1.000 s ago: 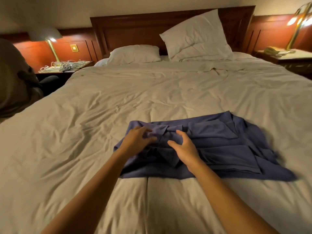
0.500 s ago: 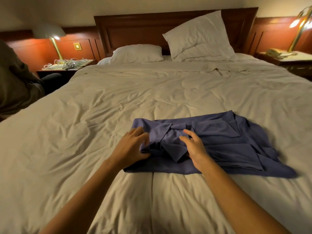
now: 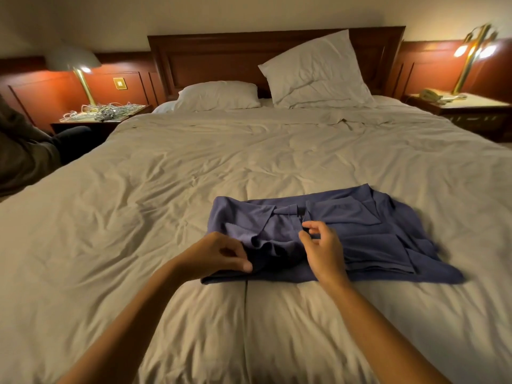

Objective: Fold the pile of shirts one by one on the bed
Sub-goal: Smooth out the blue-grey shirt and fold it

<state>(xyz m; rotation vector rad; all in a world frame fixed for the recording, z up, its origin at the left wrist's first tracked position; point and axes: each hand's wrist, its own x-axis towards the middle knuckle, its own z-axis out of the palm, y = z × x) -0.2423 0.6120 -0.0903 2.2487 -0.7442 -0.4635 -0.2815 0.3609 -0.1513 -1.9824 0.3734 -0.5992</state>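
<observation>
A blue collared shirt [image 3: 360, 231] lies partly folded on the white bed [image 3: 249, 162], just right of centre near me. My left hand [image 3: 219, 256] grips the shirt's near left edge, thumb on top of the cloth. My right hand [image 3: 321, 245] is over the shirt's middle by the collar, fingers curled, pinching a fold between thumb and forefinger. Between my hands the cloth is bunched and raised off the bed. No other shirts are in view.
Two white pillows [image 3: 219, 95] [image 3: 315, 70] lean at the wooden headboard. A left nightstand [image 3: 102, 115] holds tangled cables and a lamp. A right nightstand [image 3: 457, 106] holds a telephone and a lamp. Dark fabric [image 3: 22, 151] sits beyond the bed's left edge.
Both hands have drawn back toward me. The left went from the collar to the near left edge; the right lifted off flat cloth and curled. The cloth between them is now bunched up.
</observation>
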